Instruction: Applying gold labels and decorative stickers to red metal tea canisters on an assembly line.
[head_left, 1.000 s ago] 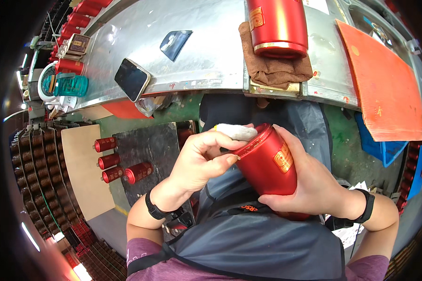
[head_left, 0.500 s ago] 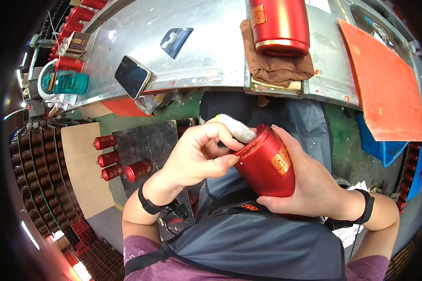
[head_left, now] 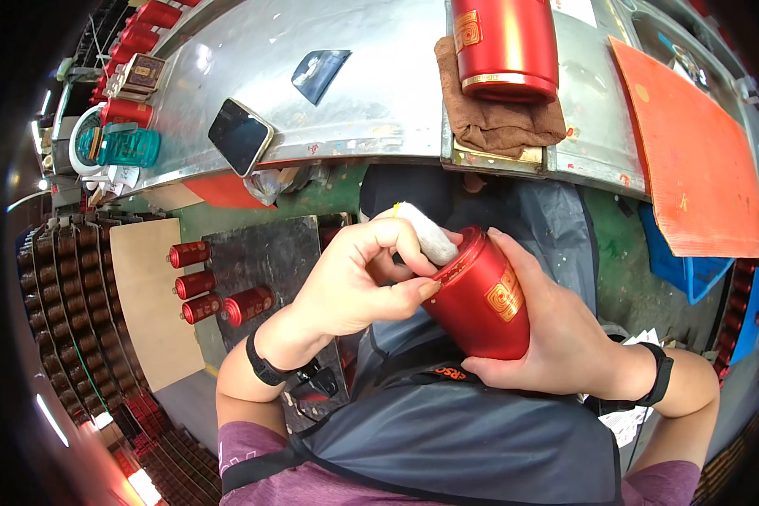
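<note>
A red metallic canister with a gold square emblem lies tilted in front of my apron, its rim end pointing up and away. My right hand is wrapped round its side, thumb low and fingers toward the rim. At the rim's left, my left hand is closed, with thumb and index finger bent together against the edge. A white cloth piece with a yellow edge sticks out beyond those fingers and touches the rim. Whether it is pinched or worn on a finger, I cannot tell.
Ahead is a metal workbench. A larger red canister rests there on a folded brown cloth, near a phone and an orange board. Several small red canisters lie on a dark board at left.
The white cloth piece has shifted slightly and stands a little steeper at the rim. Both hands keep nearly the same places, and the canister is still held.
</note>
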The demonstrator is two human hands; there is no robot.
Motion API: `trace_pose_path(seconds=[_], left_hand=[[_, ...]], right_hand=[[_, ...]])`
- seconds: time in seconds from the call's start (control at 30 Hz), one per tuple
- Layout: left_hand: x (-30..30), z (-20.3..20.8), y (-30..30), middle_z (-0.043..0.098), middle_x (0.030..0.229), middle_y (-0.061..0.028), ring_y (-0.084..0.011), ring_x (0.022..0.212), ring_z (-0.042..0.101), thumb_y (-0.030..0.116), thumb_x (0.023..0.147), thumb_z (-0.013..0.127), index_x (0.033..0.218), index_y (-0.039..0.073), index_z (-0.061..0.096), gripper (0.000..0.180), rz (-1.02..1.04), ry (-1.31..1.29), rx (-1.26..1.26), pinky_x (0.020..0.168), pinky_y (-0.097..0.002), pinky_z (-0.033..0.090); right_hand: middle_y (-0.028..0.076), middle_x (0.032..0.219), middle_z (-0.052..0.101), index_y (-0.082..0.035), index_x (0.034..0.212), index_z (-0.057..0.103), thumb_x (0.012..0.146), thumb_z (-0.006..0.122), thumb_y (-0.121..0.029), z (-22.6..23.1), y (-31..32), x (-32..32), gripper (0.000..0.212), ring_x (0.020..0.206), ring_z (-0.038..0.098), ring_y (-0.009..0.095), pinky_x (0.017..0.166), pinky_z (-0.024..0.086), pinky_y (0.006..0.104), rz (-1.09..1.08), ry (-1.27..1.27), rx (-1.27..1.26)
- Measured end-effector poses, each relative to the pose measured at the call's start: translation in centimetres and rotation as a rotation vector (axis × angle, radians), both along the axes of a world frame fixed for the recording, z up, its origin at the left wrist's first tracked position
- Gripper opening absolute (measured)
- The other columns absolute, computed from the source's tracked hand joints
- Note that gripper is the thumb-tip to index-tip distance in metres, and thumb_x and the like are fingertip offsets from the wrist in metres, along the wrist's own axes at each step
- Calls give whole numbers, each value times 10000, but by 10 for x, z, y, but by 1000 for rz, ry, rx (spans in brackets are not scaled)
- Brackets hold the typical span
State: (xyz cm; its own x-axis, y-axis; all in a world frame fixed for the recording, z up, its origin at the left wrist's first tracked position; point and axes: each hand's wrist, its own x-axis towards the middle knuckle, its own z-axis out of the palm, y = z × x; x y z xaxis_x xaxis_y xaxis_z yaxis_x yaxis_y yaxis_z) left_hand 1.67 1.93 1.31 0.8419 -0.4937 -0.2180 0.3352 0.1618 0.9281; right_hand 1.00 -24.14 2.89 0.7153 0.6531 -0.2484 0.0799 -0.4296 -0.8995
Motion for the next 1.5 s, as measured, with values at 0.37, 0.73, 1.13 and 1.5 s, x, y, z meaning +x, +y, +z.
trace_pose_path(seconds=[0.37, 0.73, 1.13, 1.5], left_hand=[[-13, 5, -15, 608, 1163, -133, -270, 1299, 523, -103, 859, 620, 929, 3, 649, 130, 189, 162, -148, 1049, -394, 458], [-15, 3, -19, 620, 1142, -100, -256, 1304, 511, -65, 887, 598, 893, 29, 620, 96, 210, 186, -164, 1060, -394, 419], [-21, -6, -31, 589, 1240, -122, -214, 1271, 522, -46, 910, 585, 950, 54, 609, 111, 304, 252, -269, 1057, -392, 426], [-23, -12, -33, 567, 1274, -128, -220, 1261, 538, -70, 882, 566, 980, 46, 606, 156, 298, 227, -308, 1080, -397, 419]], right_hand=[[261, 1305, 566, 0, 1541, 148, 672, 883, -298, 0, -3, -1, 1177, 1118, 637, 413, 947, 522, 417, -20, -41, -20], [271, 1336, 533, 3, 1542, 156, 669, 883, -322, 6, -2, 0, 1182, 1136, 623, 417, 955, 516, 431, -6, -34, -88], [288, 1387, 479, 23, 1535, 154, 675, 885, -344, 5, -2, -3, 1187, 1191, 582, 440, 985, 500, 445, -13, -26, -120], [332, 1187, 566, 61, 1513, 174, 747, 840, -433, 5, -1, -3, 1129, 1021, 640, 460, 874, 533, 449, -29, -107, -86]])
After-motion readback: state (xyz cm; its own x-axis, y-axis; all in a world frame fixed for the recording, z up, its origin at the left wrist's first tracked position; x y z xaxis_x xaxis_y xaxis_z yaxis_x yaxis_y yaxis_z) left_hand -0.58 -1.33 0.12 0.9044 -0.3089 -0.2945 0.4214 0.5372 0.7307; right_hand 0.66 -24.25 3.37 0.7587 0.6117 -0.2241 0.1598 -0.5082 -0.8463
